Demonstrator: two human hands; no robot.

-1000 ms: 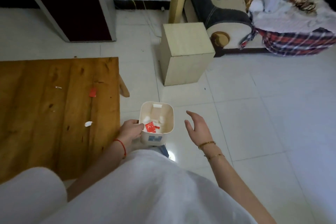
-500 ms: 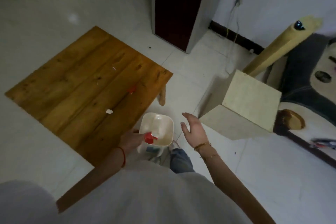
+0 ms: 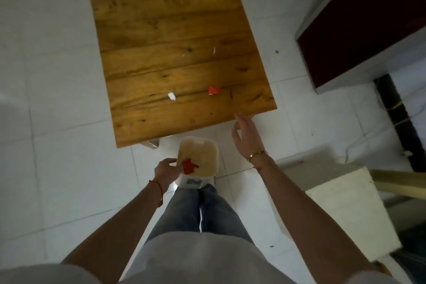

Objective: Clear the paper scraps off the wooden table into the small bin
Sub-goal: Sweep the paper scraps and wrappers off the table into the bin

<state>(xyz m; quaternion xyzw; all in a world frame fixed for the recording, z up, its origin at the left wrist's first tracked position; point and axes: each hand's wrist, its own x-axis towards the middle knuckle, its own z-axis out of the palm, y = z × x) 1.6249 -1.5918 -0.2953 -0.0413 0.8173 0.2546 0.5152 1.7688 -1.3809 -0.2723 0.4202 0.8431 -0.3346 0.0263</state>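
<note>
The square wooden table (image 3: 175,30) fills the upper middle of the head view. On it lie a red paper scrap (image 3: 214,90), a white scrap (image 3: 171,96) and two tiny white bits (image 3: 214,50) farther back. The small cream bin (image 3: 202,157) hangs just below the table's near edge, with red paper (image 3: 188,166) at its left rim. My left hand (image 3: 166,169) grips the bin's left side. My right hand (image 3: 245,135) is open, fingers spread, its fingertips at the table's near right edge.
White tiled floor surrounds the table. A dark red cabinet (image 3: 359,23) stands at the upper right. A cream box-shaped stool (image 3: 334,203) and a yellowish roll (image 3: 403,182) are close on the right. My jeans legs (image 3: 200,210) are below the bin.
The view has swung round so the table now lies straight ahead. My right hand has reached forward to the table's near right edge. My left hand still holds the bin.
</note>
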